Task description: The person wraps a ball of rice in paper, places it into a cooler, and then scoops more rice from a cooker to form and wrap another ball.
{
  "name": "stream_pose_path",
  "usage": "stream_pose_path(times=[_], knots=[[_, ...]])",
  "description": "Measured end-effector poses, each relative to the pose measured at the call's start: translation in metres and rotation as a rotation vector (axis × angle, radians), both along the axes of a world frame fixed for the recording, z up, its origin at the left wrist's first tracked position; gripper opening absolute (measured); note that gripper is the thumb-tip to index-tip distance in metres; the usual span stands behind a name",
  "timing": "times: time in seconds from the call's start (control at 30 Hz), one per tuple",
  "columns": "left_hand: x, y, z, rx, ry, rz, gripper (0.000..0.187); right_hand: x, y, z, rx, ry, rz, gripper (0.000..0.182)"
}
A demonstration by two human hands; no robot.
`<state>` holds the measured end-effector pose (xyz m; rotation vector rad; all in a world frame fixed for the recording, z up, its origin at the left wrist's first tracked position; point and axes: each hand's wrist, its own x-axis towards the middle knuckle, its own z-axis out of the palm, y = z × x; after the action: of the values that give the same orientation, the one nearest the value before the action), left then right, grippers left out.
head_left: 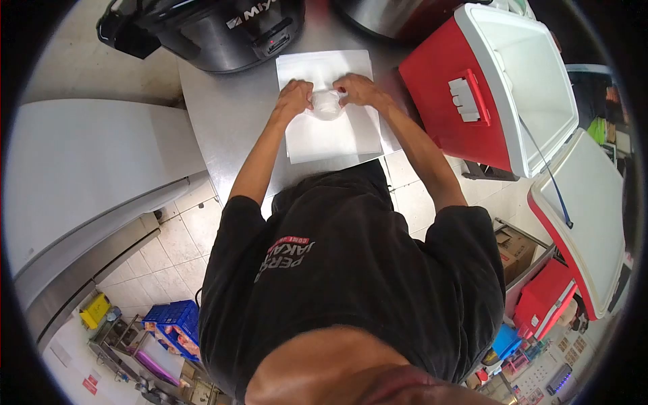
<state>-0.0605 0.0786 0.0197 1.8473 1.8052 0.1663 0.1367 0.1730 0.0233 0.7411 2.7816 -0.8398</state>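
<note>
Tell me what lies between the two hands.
A rounded white bundle, over the white sheets, lies between the left hand and right hand, as the head view shows.

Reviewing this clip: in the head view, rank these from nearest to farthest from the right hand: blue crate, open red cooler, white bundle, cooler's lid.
From the right hand:
1. White bundle, between the two hands, at its fingers.
2. Open red cooler, just to the right.
3. Cooler's lid, folded out beyond it, farther right.
4. Blue crate, behind, on the left side.
</note>
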Motion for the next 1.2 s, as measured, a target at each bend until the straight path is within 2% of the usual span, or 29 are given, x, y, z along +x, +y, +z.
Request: stream_pose_path(times=[0.03, 0.1, 0.13, 0.17, 0.23, 0.3, 0.37, 0.43, 0.5, 0.57, 0.6, 0.63, 0.7, 0.73, 0.83, 0.87, 0.9, 0.93, 0.97, 1.0, 1.03, 1.1, 1.13, 1.17, 1.2], knots=[[0.001, -0.006, -0.003, 0.000, 0.000, 0.002, 0.040, 0.004, -0.008, 0.001, 0.000, 0.000, 0.002, 0.032], [0.005, -0.023, -0.011, 0.090, -0.306, 0.309, 0.026, 0.015, -0.029, 0.001, 0.000, 0.185, -0.200, 0.024], [0.008, -0.030, -0.012, 0.088, -0.310, 0.313, 0.026, 0.019, -0.039, -0.006, 0.054, 0.237, -0.224, 0.016], [0.011, -0.035, -0.013, 0.158, -0.340, 0.369, 0.023, 0.022, -0.046, -0.012, 0.057, 0.233, -0.217, 0.016], [0.018, -0.051, -0.015, 0.214, -0.369, 0.425, 0.019, 0.025, -0.071, -0.021, 0.345, 0.450, -0.229, 0.012], [0.025, -0.060, -0.017, 0.298, -0.396, 0.440, 0.016, 0.028, -0.093, -0.026, 0.345, 0.401, -0.256, 0.015], [0.033, -0.071, -0.029, 0.383, -0.470, 0.436, 0.012, 0.029, -0.107, -0.029, 0.492, 0.570, -0.316, 0.021], [0.036, -0.076, -0.037, 0.691, -0.196, 0.202, 0.012, 0.033, -0.118, -0.028, 0.456, 0.517, -0.323, 0.027], [0.035, -0.083, -0.038, 0.704, -0.252, 0.152, 0.014, 0.038, -0.127, -0.024, 0.476, 0.439, -0.316, 0.035], [0.036, -0.088, -0.033, 0.592, -0.335, 0.228, 0.013, 0.035, -0.126, -0.028, 0.434, 0.375, -0.329, 0.037], [0.036, -0.085, -0.033, 0.505, -0.445, 0.337, 0.015, 0.033, -0.129, -0.025, 0.437, 0.352, -0.360, 0.037], [0.039, -0.080, -0.036, 0.501, -0.439, 0.336, 0.015, 0.030, -0.133, -0.024, 0.437, 0.329, -0.391, 0.038], [0.048, -0.064, -0.041, 0.506, -0.439, 0.598, 0.021, 0.029, -0.137, -0.025, 0.462, 0.308, -0.397, 0.038], [0.050, -0.064, -0.042, 0.546, -0.301, 0.522, 0.025, 0.030, -0.139, -0.023, 0.427, 0.311, -0.427, 0.038], [0.056, -0.062, -0.026, 0.603, -0.361, 0.550, 0.022, 0.032, -0.134, -0.021, 0.410, 0.347, -0.469, 0.039], [0.058, -0.058, -0.018, 0.404, -0.735, 0.681, 0.022, 0.035, -0.131, -0.021, 0.305, 0.341, -0.480, 0.044], [0.061, -0.057, -0.008, 0.406, -0.735, 0.674, 0.022, 0.037, -0.130, -0.021, 0.198, 0.334, -0.491, 0.050], [0.063, -0.058, 0.002, 0.378, -0.915, 0.731, 0.023, 0.037, -0.125, -0.020, 0.201, 0.337, -0.497, 0.050], [0.066, -0.057, 0.013, 0.348, -1.097, 0.783, 0.024, 0.036, -0.114, -0.019, -0.312, 0.603, -0.627, 0.055], [0.068, -0.055, 0.026, 0.318, -1.061, 0.817, 0.023, 0.035, -0.105, -0.015, -0.838, 0.857, -0.724, 0.061], [0.071, -0.056, 0.032, 0.318, -1.064, 0.804, 0.023, 0.034, -0.100, 0.003, -0.829, 0.865, -0.729, 0.061], [0.077, -0.058, 0.044, 0.427, -0.983, 0.641, 0.020, 0.033, -0.085, 0.041, -0.833, 0.708, -0.840, 0.073], [0.082, -0.060, 0.051, 0.504, -0.886, 0.551, 0.014, 0.030, -0.079, 0.049, -0.660, 0.568, -0.832, 0.073], [0.084, -0.062, 0.056, 0.499, -0.928, 0.510, 0.014, 0.027, -0.077, 0.057, -0.631, 0.593, -0.860, 0.073], [0.086, -0.061, 0.062, 0.495, -0.977, 0.447, 0.014, 0.026, -0.077, 0.068, -0.756, 0.647, -0.796, 0.069]])
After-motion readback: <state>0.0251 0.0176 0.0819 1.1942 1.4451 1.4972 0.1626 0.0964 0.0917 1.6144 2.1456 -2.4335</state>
